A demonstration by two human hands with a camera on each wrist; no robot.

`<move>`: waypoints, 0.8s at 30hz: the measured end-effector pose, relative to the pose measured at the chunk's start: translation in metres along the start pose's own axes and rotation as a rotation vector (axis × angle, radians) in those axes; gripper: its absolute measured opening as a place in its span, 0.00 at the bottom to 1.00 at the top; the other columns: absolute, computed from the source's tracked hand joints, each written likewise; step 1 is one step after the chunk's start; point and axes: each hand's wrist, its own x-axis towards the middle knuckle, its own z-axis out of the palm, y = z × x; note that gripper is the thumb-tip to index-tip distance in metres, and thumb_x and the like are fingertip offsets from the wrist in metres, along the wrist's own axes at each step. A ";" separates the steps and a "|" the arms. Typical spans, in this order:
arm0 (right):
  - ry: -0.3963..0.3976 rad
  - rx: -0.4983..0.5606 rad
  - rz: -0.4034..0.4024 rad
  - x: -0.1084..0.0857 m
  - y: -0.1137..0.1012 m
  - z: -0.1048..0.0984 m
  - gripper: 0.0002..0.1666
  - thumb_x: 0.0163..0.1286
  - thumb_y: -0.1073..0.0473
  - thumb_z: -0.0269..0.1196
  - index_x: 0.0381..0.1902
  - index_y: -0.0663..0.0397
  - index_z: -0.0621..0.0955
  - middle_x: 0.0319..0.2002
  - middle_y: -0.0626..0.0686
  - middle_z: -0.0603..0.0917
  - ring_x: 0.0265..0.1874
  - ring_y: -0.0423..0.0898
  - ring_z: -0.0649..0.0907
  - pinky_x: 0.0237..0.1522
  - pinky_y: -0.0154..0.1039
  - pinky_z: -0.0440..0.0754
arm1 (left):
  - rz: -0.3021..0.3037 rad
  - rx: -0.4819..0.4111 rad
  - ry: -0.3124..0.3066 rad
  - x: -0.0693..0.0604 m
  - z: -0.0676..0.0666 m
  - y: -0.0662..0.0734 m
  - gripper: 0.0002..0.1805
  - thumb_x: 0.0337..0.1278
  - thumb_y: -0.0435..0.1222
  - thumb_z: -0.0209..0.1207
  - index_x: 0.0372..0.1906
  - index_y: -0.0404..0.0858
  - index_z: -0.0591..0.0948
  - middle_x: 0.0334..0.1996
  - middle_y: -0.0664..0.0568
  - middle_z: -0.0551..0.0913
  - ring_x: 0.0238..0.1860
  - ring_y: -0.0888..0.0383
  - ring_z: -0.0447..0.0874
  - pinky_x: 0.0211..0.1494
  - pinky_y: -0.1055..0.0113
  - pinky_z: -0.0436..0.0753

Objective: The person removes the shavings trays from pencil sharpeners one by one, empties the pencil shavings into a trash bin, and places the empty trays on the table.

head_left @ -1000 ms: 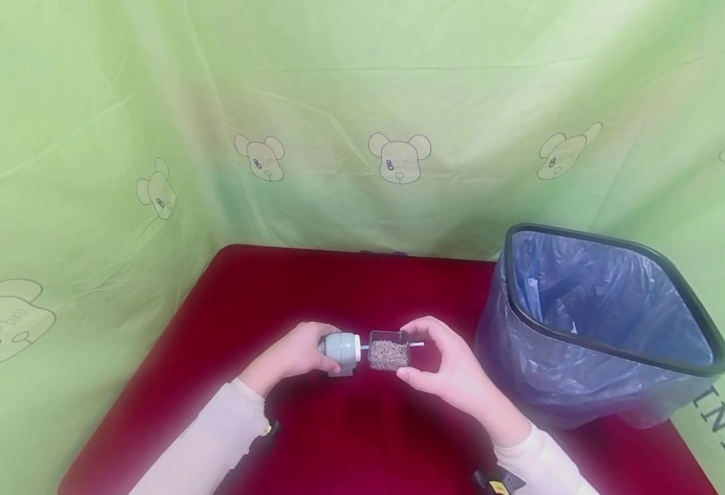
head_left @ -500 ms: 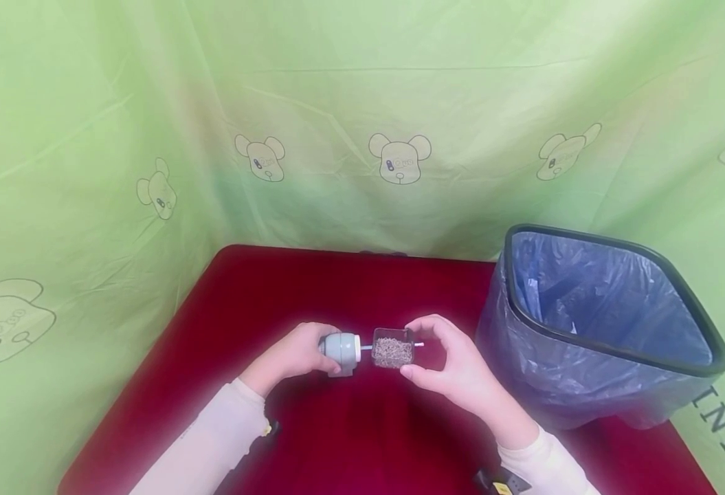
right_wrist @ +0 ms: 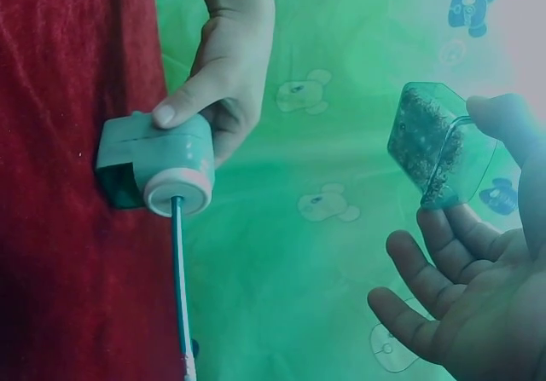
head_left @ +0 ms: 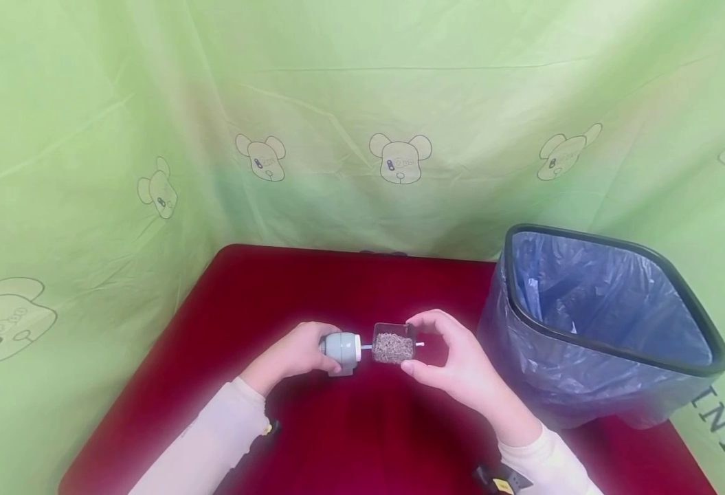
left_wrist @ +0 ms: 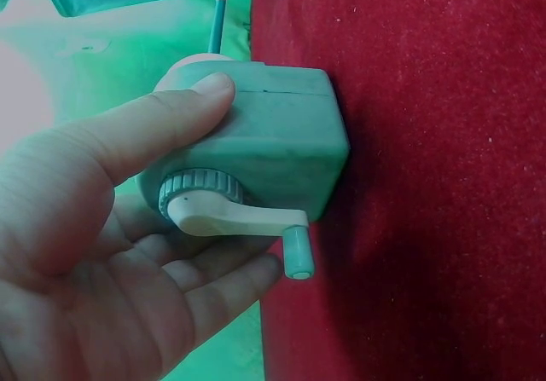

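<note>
In the head view my left hand (head_left: 294, 354) grips a grey-green hand-crank pencil sharpener (head_left: 340, 349), held above the table. The left wrist view shows the thumb on top of its body and the white crank (left_wrist: 256, 220) facing the camera. A pencil (right_wrist: 179, 287) sticks out of the sharpener's round front. My right hand (head_left: 464, 371) pinches a clear shavings drawer (right_wrist: 475, 155) between thumb and fingers, apart from the sharpener. Shavings (right_wrist: 422, 138) fill part of it. Where the drawer fits, the sharpener body has a dark opening (right_wrist: 119, 183).
A dark-rimmed bin (head_left: 616, 357) lined with a translucent bag stands on the right of the table. Red cloth (head_left: 275, 289) covers the tabletop. Green curtains (head_left: 337, 82) printed with bear faces hang behind and at the sides.
My right hand has shifted slightly right and away from me with the shavings drawer, widening the gap to the sharpener. The left hand and sharpener have stayed put.
</note>
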 end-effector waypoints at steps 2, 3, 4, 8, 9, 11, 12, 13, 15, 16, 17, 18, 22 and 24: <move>0.006 -0.019 -0.001 0.000 -0.002 -0.001 0.34 0.52 0.63 0.80 0.55 0.45 0.79 0.51 0.45 0.82 0.46 0.40 0.88 0.49 0.37 0.86 | 0.008 0.006 -0.001 0.000 0.000 0.000 0.31 0.40 0.38 0.80 0.55 0.38 0.83 0.38 0.56 0.85 0.37 0.58 0.82 0.44 0.61 0.83; 0.010 -0.032 -0.004 0.000 -0.003 -0.001 0.34 0.51 0.63 0.80 0.55 0.45 0.79 0.51 0.45 0.83 0.46 0.40 0.88 0.50 0.36 0.85 | 0.007 0.008 -0.002 0.000 0.000 0.000 0.31 0.40 0.38 0.80 0.55 0.38 0.83 0.38 0.56 0.85 0.37 0.58 0.82 0.44 0.61 0.83; 0.014 -0.043 -0.006 0.000 -0.004 -0.002 0.34 0.51 0.63 0.80 0.55 0.45 0.79 0.51 0.44 0.83 0.47 0.39 0.87 0.51 0.36 0.85 | 0.009 0.009 -0.002 0.000 0.000 0.001 0.31 0.40 0.38 0.80 0.55 0.38 0.83 0.38 0.56 0.85 0.37 0.58 0.82 0.44 0.61 0.83; 0.023 -0.066 -0.018 0.000 -0.007 -0.003 0.34 0.51 0.64 0.80 0.55 0.45 0.79 0.51 0.43 0.83 0.47 0.39 0.87 0.53 0.36 0.84 | 0.012 0.015 0.001 -0.001 -0.001 0.000 0.31 0.40 0.39 0.80 0.54 0.38 0.84 0.38 0.56 0.85 0.36 0.58 0.82 0.44 0.61 0.83; 0.020 -0.064 -0.021 0.001 -0.007 -0.003 0.34 0.51 0.64 0.80 0.55 0.45 0.79 0.51 0.43 0.83 0.47 0.39 0.87 0.53 0.35 0.84 | 0.014 0.019 0.002 -0.001 -0.001 0.000 0.31 0.40 0.39 0.80 0.54 0.38 0.84 0.38 0.56 0.85 0.36 0.58 0.82 0.44 0.61 0.83; 0.014 -0.050 -0.026 0.002 -0.008 -0.003 0.34 0.51 0.64 0.80 0.55 0.45 0.79 0.51 0.44 0.83 0.47 0.40 0.87 0.52 0.36 0.84 | 0.016 0.024 0.006 -0.001 -0.001 0.000 0.31 0.39 0.39 0.81 0.54 0.38 0.84 0.38 0.56 0.85 0.36 0.58 0.82 0.44 0.61 0.83; 0.011 -0.045 -0.029 0.002 -0.008 -0.003 0.34 0.51 0.64 0.80 0.55 0.45 0.79 0.51 0.44 0.83 0.47 0.40 0.87 0.52 0.36 0.84 | 0.014 0.024 0.007 -0.001 -0.001 -0.001 0.31 0.40 0.39 0.80 0.54 0.39 0.84 0.38 0.56 0.85 0.36 0.58 0.82 0.44 0.61 0.83; 0.010 -0.039 -0.030 0.003 -0.009 -0.004 0.34 0.51 0.64 0.80 0.55 0.45 0.79 0.51 0.44 0.83 0.46 0.40 0.87 0.51 0.36 0.85 | 0.009 0.023 0.007 -0.002 -0.001 0.000 0.31 0.40 0.39 0.80 0.54 0.39 0.84 0.38 0.56 0.85 0.37 0.58 0.82 0.44 0.61 0.83; 0.008 -0.022 -0.034 0.003 -0.010 -0.004 0.34 0.51 0.65 0.80 0.55 0.46 0.79 0.51 0.45 0.82 0.46 0.41 0.88 0.50 0.36 0.86 | 0.000 0.016 0.004 -0.002 0.000 0.000 0.31 0.41 0.39 0.80 0.55 0.39 0.83 0.39 0.57 0.85 0.37 0.58 0.82 0.45 0.61 0.83; 0.008 -0.019 -0.037 0.004 -0.011 -0.005 0.34 0.51 0.65 0.80 0.55 0.45 0.79 0.51 0.45 0.82 0.45 0.42 0.88 0.50 0.37 0.86 | -0.004 0.011 0.003 -0.002 0.000 0.000 0.31 0.41 0.39 0.80 0.55 0.39 0.83 0.39 0.56 0.85 0.37 0.58 0.82 0.45 0.61 0.83; 0.009 -0.018 -0.039 0.004 -0.011 -0.005 0.34 0.51 0.65 0.80 0.55 0.45 0.79 0.51 0.45 0.82 0.45 0.42 0.88 0.49 0.37 0.86 | -0.005 0.007 0.002 -0.002 0.000 0.000 0.31 0.41 0.39 0.80 0.55 0.39 0.83 0.39 0.56 0.85 0.38 0.58 0.82 0.45 0.61 0.83; 0.010 -0.018 -0.041 0.004 -0.012 -0.005 0.34 0.51 0.65 0.80 0.55 0.45 0.79 0.51 0.45 0.83 0.46 0.43 0.88 0.50 0.37 0.86 | -0.007 0.002 0.003 -0.002 0.000 0.000 0.31 0.41 0.39 0.80 0.55 0.39 0.83 0.39 0.56 0.85 0.38 0.58 0.82 0.45 0.61 0.83; 0.012 -0.031 -0.048 0.004 -0.015 -0.007 0.35 0.51 0.65 0.80 0.56 0.45 0.79 0.51 0.44 0.83 0.46 0.44 0.88 0.50 0.36 0.85 | -0.007 0.004 0.003 -0.001 0.000 0.000 0.31 0.40 0.39 0.80 0.55 0.39 0.83 0.39 0.56 0.85 0.37 0.58 0.82 0.45 0.60 0.83; 0.017 -0.048 -0.052 0.003 -0.017 -0.008 0.35 0.51 0.64 0.80 0.55 0.44 0.79 0.51 0.43 0.83 0.46 0.43 0.88 0.51 0.36 0.85 | -0.011 0.005 0.001 -0.001 0.000 0.000 0.32 0.41 0.40 0.80 0.55 0.39 0.83 0.39 0.56 0.85 0.38 0.58 0.82 0.45 0.60 0.83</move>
